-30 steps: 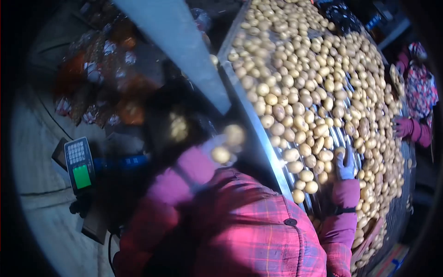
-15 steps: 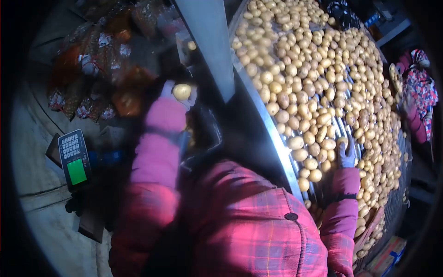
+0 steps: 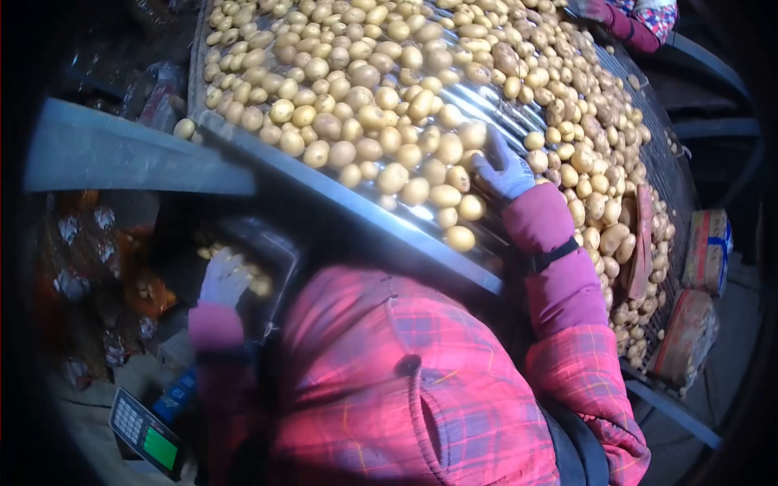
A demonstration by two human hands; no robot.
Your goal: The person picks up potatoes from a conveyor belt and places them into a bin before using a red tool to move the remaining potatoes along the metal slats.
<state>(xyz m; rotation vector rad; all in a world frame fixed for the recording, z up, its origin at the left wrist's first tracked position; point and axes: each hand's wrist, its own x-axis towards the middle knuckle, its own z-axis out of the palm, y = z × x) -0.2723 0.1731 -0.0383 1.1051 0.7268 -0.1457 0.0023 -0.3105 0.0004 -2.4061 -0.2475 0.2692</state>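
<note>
Many potatoes (image 3: 373, 117) cover a slatted metal sorting table (image 3: 478, 101). At its near part, my right hand (image 3: 509, 172), in a pale glove, rests among them with thumb and forefinger apart; nothing is visibly gripped. On the lower left, my left hand (image 3: 224, 279), also gloved, is over a dark bag or container (image 3: 279, 251) with several potatoes (image 3: 259, 283) inside. Its fingers look loosely spread against these potatoes, and no potato shows in its palm.
A metal chute or beam (image 3: 138, 154) juts in at left. Net bags of potatoes (image 3: 97, 275) lie below it, near a scale display (image 3: 146, 433) with a green screen. A co-worker's sleeve (image 3: 632, 28) shows top right. Packed sacks (image 3: 685, 332) stand at right.
The view has swung, so the table lies further left. My left hand, earlier around a potato, is now at the dark bag with that potato no longer seen in it. My right hand remains among the potatoes.
</note>
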